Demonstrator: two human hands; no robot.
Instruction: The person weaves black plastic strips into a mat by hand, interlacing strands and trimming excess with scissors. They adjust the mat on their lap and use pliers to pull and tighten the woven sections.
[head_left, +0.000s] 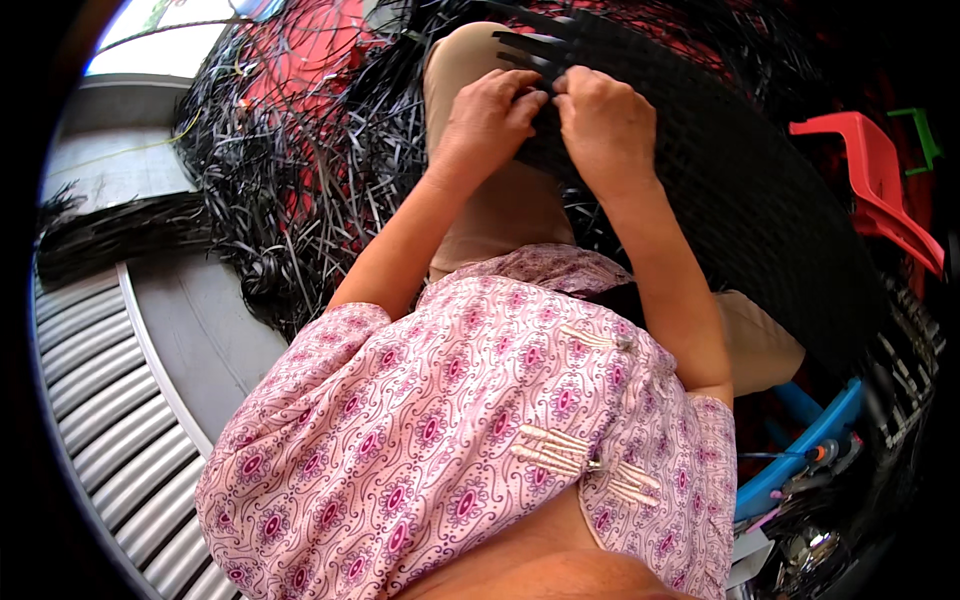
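Observation:
A wide mat of woven black strips leans across my lap, curving away to the right. Loose strip ends stick out past its upper left edge, over my knee. At that edge my left hand is closed, thumb and fingertips pinched on a black strip. Close beside it, my right hand is also closed, its curled fingers gripping the strip at the woven edge. The fingertips of both hands nearly meet, and the short piece of strip between them is mostly hidden.
A tangled heap of black strips covers a red surface at left. Bundled strips lie beside ribbed metal. At right are a red plastic chair, a green frame and a blue tub near my leg.

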